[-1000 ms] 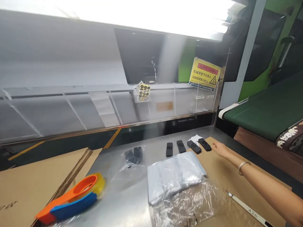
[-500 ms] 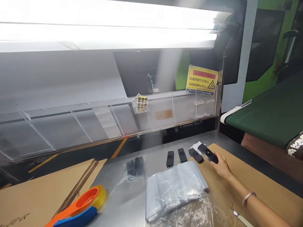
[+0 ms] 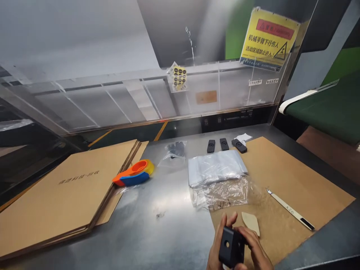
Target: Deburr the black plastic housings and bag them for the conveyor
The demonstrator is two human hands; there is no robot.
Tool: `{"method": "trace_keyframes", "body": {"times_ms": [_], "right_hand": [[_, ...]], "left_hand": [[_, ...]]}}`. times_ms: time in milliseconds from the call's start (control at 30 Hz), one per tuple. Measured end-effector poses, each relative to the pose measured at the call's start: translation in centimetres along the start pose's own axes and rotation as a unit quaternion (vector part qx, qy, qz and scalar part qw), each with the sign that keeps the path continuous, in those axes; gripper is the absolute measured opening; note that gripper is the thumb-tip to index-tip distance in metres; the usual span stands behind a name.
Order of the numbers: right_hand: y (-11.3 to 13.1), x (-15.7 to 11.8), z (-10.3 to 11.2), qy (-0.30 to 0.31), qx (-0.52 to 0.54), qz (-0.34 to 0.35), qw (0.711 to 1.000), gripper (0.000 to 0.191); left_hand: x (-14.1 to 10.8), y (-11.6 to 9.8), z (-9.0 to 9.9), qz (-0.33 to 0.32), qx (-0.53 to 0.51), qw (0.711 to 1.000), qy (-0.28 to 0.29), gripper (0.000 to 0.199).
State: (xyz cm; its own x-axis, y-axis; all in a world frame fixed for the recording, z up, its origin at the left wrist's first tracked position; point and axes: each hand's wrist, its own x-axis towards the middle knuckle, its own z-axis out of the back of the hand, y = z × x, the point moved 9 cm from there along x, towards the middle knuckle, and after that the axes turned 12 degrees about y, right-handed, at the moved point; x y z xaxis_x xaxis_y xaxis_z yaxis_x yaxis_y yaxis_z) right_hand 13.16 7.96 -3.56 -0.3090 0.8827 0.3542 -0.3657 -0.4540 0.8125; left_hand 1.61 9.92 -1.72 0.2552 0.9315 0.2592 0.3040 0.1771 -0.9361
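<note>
Near the bottom edge, a black block-shaped part (image 3: 231, 247) with a round hole is held between both hands. My left hand (image 3: 216, 245) grips its left side, and my right hand (image 3: 254, 245) has its fingers on the right side. Just beyond the hands lies a beige rounded piece (image 3: 251, 224) on a brown cardboard sheet (image 3: 295, 172). A knife marked A26 (image 3: 291, 209) rests on the same sheet. Farther back stand three similar black parts (image 3: 224, 144) in a row, behind a stack of clear plastic bags (image 3: 216, 168).
Flat cardboard (image 3: 70, 187) is stacked at the left, with an orange and blue tape dispenser (image 3: 133, 174) beside it. A bag with dark pieces (image 3: 176, 150) lies at the back. A clear panel (image 3: 112, 103) borders the metal table; a green conveyor (image 3: 332, 105) stands right.
The view has tilted down. My right hand has brought the black part from the back right to the front, and my left hand has come into view, also holding it.
</note>
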Motion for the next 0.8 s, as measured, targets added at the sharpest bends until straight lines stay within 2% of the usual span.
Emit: {"method": "trace_keyframes", "body": {"times_ms": [100,167,200,300,400,467,567,667,733,800], "right_hand": [[0.8,-0.8,-1.3,0.085,0.006,0.014,0.996,0.051],[1.1,-0.9,-1.3,0.124,-0.016,0.024,0.992,0.051],[0.9,-0.6,-0.8,0.125,-0.040,0.015,0.991,0.050],[-1.2,0.6,1.5,0.073,-0.164,-0.049,0.983,0.043],[-3.6,1.7,2.4,0.059,-0.301,-0.077,0.949,0.040],[-5.3,2.0,2.1,0.072,-0.341,-0.082,0.934,0.037],[-6.4,1.9,2.0,0.088,-0.333,-0.085,0.935,0.034],[-4.4,1.7,2.2,0.115,-0.297,-0.074,0.945,0.033],[-1.4,1.6,2.3,0.148,-0.231,-0.058,0.960,0.035],[2.6,1.8,2.1,0.177,-0.158,-0.015,0.971,0.040]], "left_hand": [[-2.5,0.7,-0.1,-0.003,-0.023,1.000,-0.007,0.070],[-3.7,1.0,0.5,0.001,0.002,1.000,-0.022,0.066],[-4.1,1.1,0.9,0.007,0.021,0.999,-0.030,0.065],[-4.9,1.4,1.7,0.027,0.064,0.996,-0.048,0.063],[-5.3,1.6,1.6,0.030,0.059,0.997,-0.037,0.062],[-5.6,1.7,1.4,0.029,0.037,0.998,-0.033,0.060],[-5.9,1.7,1.7,0.032,0.000,0.998,-0.054,0.058],[-6.1,1.9,2.1,0.050,-0.019,0.996,-0.072,0.055],[-6.2,1.9,2.3,0.068,0.008,0.995,-0.075,0.052],[-6.2,1.5,2.5,0.076,0.073,0.991,-0.077,0.048]]}}
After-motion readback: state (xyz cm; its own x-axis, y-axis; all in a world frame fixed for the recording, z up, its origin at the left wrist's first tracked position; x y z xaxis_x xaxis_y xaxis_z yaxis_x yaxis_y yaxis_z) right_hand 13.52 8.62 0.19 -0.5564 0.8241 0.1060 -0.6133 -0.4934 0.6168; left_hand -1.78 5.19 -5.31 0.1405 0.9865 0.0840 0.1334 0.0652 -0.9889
